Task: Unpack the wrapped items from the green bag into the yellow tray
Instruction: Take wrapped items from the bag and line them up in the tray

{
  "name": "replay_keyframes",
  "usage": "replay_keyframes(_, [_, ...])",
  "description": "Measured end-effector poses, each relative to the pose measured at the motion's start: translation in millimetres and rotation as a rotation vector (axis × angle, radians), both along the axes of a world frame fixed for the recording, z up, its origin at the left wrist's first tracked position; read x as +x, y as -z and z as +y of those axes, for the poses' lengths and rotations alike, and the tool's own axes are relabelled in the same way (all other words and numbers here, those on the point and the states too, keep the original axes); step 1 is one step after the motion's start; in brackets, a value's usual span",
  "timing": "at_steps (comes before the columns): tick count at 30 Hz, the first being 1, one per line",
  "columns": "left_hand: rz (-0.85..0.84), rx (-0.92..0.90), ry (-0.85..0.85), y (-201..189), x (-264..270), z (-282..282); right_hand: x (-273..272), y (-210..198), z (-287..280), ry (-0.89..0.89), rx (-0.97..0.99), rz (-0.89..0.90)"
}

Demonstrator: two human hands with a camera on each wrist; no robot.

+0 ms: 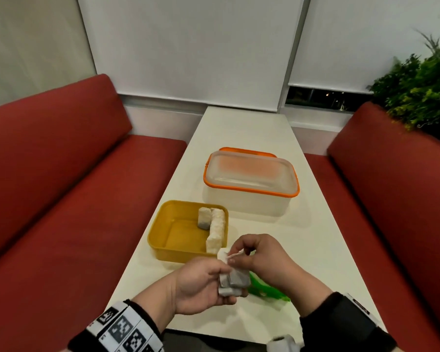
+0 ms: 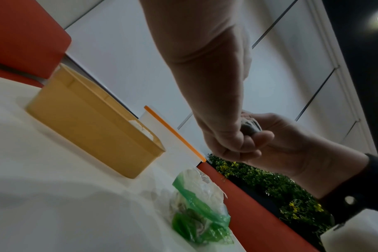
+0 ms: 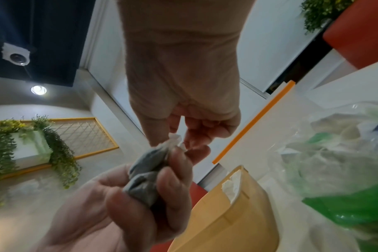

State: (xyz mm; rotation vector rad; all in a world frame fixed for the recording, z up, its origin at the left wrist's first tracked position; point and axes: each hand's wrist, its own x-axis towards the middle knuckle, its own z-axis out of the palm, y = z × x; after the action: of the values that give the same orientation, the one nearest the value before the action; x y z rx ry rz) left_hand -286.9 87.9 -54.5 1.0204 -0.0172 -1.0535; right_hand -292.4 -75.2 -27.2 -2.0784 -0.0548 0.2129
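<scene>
Over the near end of the table, my left hand [image 1: 228, 279] grips a grey paper-wrapped bundle [image 1: 235, 282]. My right hand [image 1: 239, 255] pinches the white twisted end of its wrapping [image 1: 224, 256]. The right wrist view shows that pinch on the white paper [image 3: 174, 142] above the grey bundle [image 3: 146, 173]. The green bag [image 1: 267, 292] lies crumpled on the table under my right hand, with pale contents still showing inside the bag [image 2: 201, 211]. The yellow tray [image 1: 188, 254] sits just ahead to the left and holds a short wrapped item [image 1: 204, 219] beside a long wrapped roll [image 1: 217, 231].
A clear container with an orange-rimmed lid [image 1: 250, 184] stands behind the tray, with another orange lid behind it. Red benches [image 1: 74, 199] flank the narrow white table [image 1: 244, 133]. A leafy plant [image 1: 417, 92] stands at the far right.
</scene>
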Motion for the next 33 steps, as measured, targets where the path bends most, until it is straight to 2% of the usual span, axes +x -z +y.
replay_keyframes(8, [-0.235,0.170,-0.176,3,1,9,-1,0,13,0.083,0.039,-0.051])
replay_keyframes(14, [-0.124,0.101,-0.388,-2,2,15,3,-1,14,0.222,0.184,-0.052])
replay_keyframes(18, [-0.188,0.180,-0.444,0,4,15,4,1,18,0.227,0.187,-0.058])
replay_keyframes(22, [-0.235,0.267,-0.542,7,9,15,2,-6,21,0.176,0.315,-0.053])
replay_keyframes(26, [-0.248,0.251,-0.549,7,9,15,6,-13,26,0.109,0.365,-0.036])
replay_keyframes(31, [-0.226,0.281,-0.514,8,11,15,17,-1,32,0.164,0.166,-0.135])
replay_keyframes(33, [-0.235,0.283,-0.505,8,12,16,22,3,31,0.154,0.186,-0.103])
